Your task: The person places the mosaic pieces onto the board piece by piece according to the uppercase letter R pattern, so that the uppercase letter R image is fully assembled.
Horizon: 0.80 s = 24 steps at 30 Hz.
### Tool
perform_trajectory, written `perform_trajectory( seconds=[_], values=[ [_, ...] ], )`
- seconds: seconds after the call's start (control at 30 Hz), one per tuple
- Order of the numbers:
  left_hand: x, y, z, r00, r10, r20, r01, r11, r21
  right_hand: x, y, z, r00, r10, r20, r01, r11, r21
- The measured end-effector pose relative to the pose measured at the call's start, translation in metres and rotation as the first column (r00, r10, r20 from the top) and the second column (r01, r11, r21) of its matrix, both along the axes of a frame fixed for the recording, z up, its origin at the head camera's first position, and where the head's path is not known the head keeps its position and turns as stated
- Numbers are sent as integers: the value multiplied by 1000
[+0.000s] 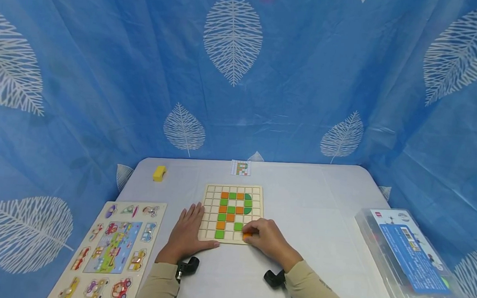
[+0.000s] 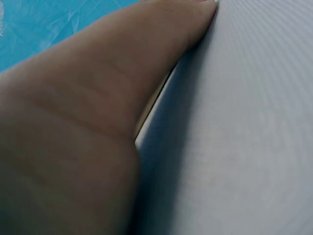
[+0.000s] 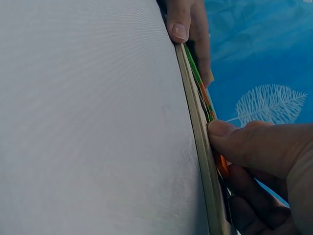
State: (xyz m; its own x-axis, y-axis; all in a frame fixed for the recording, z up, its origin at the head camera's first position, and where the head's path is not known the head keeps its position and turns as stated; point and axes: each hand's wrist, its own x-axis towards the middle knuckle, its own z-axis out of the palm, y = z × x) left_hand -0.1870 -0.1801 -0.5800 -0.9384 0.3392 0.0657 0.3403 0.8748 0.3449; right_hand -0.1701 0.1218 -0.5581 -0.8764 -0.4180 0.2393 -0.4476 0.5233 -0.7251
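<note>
A square wooden grid board (image 1: 214, 189) lies on the table, with green and orange tiles forming a letter R in its cells. My left hand (image 1: 186, 232) rests along its left edge, fingers spread and thumb at the front corner. Near the lower right of the board, my right hand (image 1: 268, 238) pinches an orange tile (image 1: 247, 235) between thumb and fingers. In the right wrist view this orange tile (image 3: 223, 166) sits low over the board's surface. Just left of it, a green tile (image 1: 238, 227) fills a cell of the R's leg.
Behind the board lies a small pattern card (image 1: 240, 168) with an R on it. A yellow block (image 1: 159, 173) stands at the back left. A vehicle puzzle board (image 1: 153, 225) takes up the left side, and a clear plastic case (image 1: 382, 255) the right.
</note>
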Motion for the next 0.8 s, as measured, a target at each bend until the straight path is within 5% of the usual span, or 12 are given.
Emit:
perform_trajectory(
  seconds=[0.57, 0.8],
  values=[
    [0, 1, 2, 1000, 2, -18, -2, 1000, 12, 5, 1, -1, 998, -55, 22, 55, 998, -12],
    [-1, 1, -2, 999, 0, -45, 1, 1000, 13, 6, 6, 0, 994, -104, -43, 100, 992, -77]
  ],
)
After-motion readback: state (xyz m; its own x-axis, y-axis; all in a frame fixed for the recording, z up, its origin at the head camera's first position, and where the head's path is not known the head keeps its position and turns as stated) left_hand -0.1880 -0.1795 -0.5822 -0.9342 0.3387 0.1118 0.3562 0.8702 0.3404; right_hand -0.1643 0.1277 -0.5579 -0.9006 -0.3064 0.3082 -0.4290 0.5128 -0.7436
